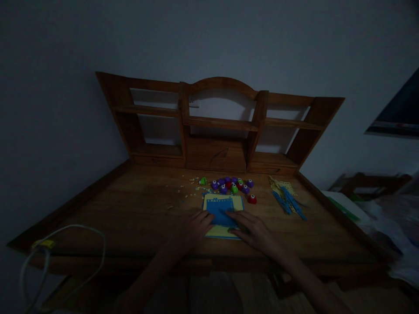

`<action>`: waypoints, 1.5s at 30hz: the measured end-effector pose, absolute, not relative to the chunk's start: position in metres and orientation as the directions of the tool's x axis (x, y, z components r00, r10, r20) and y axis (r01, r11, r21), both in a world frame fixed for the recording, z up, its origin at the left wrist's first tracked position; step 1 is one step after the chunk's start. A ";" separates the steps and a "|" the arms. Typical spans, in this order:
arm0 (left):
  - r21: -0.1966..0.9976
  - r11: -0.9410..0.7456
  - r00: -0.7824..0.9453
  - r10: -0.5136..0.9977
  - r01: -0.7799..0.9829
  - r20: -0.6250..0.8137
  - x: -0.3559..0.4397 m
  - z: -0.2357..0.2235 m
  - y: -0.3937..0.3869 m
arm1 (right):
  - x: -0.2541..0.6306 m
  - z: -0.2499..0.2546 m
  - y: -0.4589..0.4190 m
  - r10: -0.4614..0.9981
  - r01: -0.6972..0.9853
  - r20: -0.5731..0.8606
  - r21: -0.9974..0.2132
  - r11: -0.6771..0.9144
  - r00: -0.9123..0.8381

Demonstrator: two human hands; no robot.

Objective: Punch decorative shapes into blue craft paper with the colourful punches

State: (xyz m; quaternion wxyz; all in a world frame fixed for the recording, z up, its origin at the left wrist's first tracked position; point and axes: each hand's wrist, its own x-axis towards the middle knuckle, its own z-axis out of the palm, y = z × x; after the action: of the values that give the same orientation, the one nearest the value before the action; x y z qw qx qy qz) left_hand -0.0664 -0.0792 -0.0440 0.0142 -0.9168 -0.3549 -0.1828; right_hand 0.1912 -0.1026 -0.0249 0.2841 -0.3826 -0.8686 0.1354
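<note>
A yellow sheet [225, 200] with a blue sheet [220, 210] on top lies on the wooden desk [137, 213]. My left hand [193, 229] rests at the sheets' left edge, fingers stretched flat toward the blue paper. My right hand [250, 229] lies on the right part of the sheets, fingers flat and spread, touching the blue paper. Neither hand grips anything. Behind the sheets sits a cluster of small craft punches [231, 185] in purple, green and red, with one red punch [252, 199] apart at the right.
Blue and yellow paper strips [287, 196] lie at the right of the desk. Tiny paper bits [186, 189] are scattered left of the punches. A wooden shelf unit [219, 126] stands at the back. A white cable [62, 248] loops over the front left corner.
</note>
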 end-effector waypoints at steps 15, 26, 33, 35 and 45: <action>0.478 -0.720 0.671 0.674 0.504 0.308 -0.065 -0.034 -0.061 | 0.181 -0.026 -0.069 0.749 0.475 0.274 -0.631 0.613 -0.603; 0.506 -0.755 0.783 0.582 0.418 0.221 -0.064 -0.038 -0.032 | 0.181 -0.036 -0.054 0.815 0.518 0.099 -0.726 0.452 -0.571; 0.504 -0.767 0.817 0.545 0.396 0.188 -0.066 -0.039 -0.026 | 0.180 -0.033 -0.048 0.822 0.537 0.014 -0.750 0.386 -0.570; 0.507 -0.769 0.821 0.539 0.388 0.188 -0.066 -0.042 -0.024 | 0.180 -0.033 -0.044 0.817 0.544 -0.016 -0.754 0.369 -0.577; 0.581 -0.680 0.803 0.591 0.447 0.074 -0.056 -0.037 -0.012 | 0.180 -0.034 -0.015 0.728 0.562 -0.201 -0.775 0.291 -0.655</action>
State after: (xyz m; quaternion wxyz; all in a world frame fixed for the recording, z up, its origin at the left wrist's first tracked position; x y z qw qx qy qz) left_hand -0.0560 -0.0117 -0.0370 -0.2793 -0.9075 -0.2860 -0.1287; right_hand 0.1798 -0.0146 -0.0338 0.0953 -0.4043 -0.7977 0.4372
